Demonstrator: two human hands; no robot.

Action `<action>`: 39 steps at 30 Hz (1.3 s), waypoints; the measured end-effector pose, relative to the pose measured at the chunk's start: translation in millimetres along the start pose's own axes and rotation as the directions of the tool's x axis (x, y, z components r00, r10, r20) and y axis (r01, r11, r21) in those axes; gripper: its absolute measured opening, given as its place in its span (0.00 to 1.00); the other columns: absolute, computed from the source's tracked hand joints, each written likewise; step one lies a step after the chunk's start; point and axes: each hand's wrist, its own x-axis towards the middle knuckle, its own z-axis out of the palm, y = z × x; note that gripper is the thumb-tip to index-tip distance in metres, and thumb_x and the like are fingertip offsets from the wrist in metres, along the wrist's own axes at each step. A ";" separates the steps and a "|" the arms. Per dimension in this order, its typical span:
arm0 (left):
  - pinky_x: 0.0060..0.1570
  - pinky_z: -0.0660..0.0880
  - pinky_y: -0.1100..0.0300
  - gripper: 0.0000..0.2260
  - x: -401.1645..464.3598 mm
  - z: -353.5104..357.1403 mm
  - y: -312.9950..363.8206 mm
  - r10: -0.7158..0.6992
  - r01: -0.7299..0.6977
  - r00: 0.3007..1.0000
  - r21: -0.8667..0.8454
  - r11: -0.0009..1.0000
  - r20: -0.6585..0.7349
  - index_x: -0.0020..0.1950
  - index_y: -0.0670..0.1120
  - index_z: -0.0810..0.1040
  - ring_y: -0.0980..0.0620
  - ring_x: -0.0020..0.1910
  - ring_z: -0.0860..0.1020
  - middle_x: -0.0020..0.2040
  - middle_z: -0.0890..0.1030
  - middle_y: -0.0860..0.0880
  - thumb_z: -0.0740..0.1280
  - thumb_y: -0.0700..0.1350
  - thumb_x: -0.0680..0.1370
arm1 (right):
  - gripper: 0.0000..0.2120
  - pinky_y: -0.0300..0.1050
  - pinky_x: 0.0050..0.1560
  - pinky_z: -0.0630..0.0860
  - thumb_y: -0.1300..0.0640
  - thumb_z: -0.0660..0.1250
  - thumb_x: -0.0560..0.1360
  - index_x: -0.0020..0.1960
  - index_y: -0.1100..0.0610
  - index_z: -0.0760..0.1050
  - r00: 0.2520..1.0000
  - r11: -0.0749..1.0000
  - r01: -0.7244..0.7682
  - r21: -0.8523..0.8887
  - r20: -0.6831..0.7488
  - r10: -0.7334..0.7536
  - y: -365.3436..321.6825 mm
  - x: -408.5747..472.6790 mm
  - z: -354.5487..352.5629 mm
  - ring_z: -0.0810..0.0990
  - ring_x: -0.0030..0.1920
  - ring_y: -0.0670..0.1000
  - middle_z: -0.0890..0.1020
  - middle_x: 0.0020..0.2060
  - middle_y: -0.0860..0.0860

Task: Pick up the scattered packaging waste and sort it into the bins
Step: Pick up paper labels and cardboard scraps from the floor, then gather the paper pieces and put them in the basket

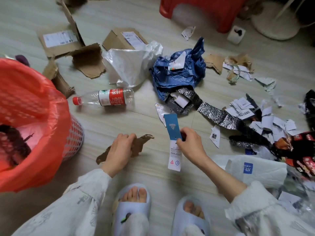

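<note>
My left hand (120, 150) grips a torn brown cardboard scrap (142, 142) low over the floor. A long blue and white paper tag (173, 126) is pinched in my right hand (190, 143) near its middle. The bin (73, 133) with an orange-red liner (25, 106) stands at the left. An empty plastic bottle (109, 97) with a red cap lies on its side ahead. Further back lie a white plastic bag (129, 65), a crumpled blue bag (180, 74), and silver foil strips (213, 113).
Cardboard boxes (122, 38) and torn cardboard pieces (88, 60) lie at the back left. Several torn paper bits (272, 120) and a snack wrapper (296, 150) cover the floor at right. A red stool (202, 11) stands at the back. My slippered feet (131, 205) are below.
</note>
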 end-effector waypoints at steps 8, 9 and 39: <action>0.45 0.70 0.52 0.13 -9.5 -127.3 24.6 -0.022 -0.122 0.874 -0.262 0.957 -0.486 0.55 0.42 0.75 0.41 0.48 0.75 0.48 0.78 0.42 0.64 0.33 0.72 | 0.10 0.37 0.46 0.67 0.64 0.63 0.74 0.54 0.59 0.77 0.979 0.980 0.187 0.063 -0.094 -0.181 -125.0 -20.6 -64.5 0.75 0.47 0.48 0.79 0.49 0.51; 0.44 0.69 0.55 0.12 -15.4 -146.4 24.9 -0.036 -0.147 0.838 -0.289 0.946 -0.544 0.55 0.42 0.75 0.43 0.47 0.75 0.47 0.78 0.43 0.65 0.35 0.73 | 0.10 0.39 0.46 0.69 0.63 0.63 0.75 0.55 0.59 0.76 0.973 0.974 0.215 0.072 -0.103 -0.207 -145.2 -26.2 -70.9 0.74 0.47 0.48 0.79 0.49 0.51; 0.56 0.68 0.65 0.14 -86.5 -244.8 21.1 0.025 -0.166 0.910 -0.309 0.936 -0.414 0.63 0.41 0.72 0.49 0.58 0.75 0.59 0.76 0.46 0.63 0.37 0.77 | 0.16 0.44 0.46 0.78 0.53 0.62 0.78 0.63 0.58 0.71 0.930 0.965 0.191 0.178 0.281 -0.236 -224.6 -103.6 -97.9 0.79 0.50 0.51 0.78 0.54 0.53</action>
